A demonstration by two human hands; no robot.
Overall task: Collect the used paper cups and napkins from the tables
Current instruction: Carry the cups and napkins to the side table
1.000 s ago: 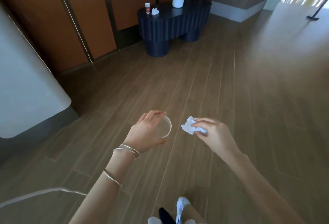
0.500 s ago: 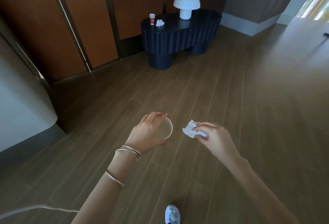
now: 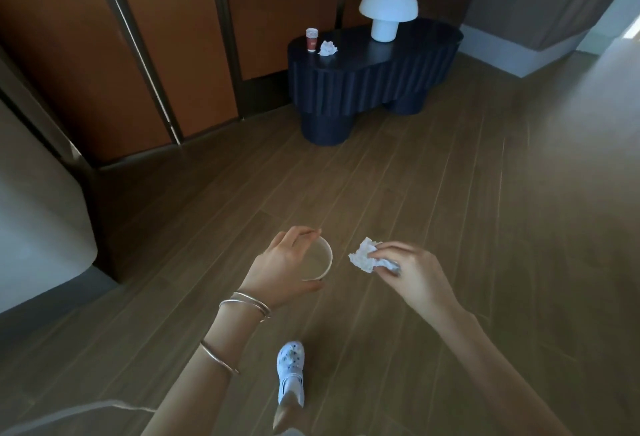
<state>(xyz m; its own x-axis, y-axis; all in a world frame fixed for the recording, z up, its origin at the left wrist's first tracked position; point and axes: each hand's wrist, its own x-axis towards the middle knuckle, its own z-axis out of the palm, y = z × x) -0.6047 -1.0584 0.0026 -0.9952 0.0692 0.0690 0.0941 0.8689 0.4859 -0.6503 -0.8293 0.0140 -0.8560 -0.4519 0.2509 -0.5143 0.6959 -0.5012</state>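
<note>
Closer now than a second ago, the dark bench (image 3: 374, 68) fills more of the upper middle of the view, and a white shoe (image 3: 291, 370) has stepped forward onto the wood floor (image 3: 450, 193) below the arms. Both hands sit much where they were, held out in front at about the same height.

The left hand (image 3: 280, 262) grips a paper cup (image 3: 320, 261). Its fingers curl over the far rim and the thumb presses the near side, and the cup is tipped so its pale mouth faces right. Thin bangles (image 3: 247, 302) circle that wrist and forearm. The right hand (image 3: 412, 273) pinches a crumpled napkin (image 3: 363, 257) between thumb and fingertips. The paper sticks out to the left, near the cup's rim but apart from it.

On the bench's left end a red cup (image 3: 311, 40) stands upright with a second napkin (image 3: 327, 48) lying just beside it on the right. Both are well apart from the hands. A white mushroom lamp (image 3: 388, 10) stands further right on the same top.
</note>
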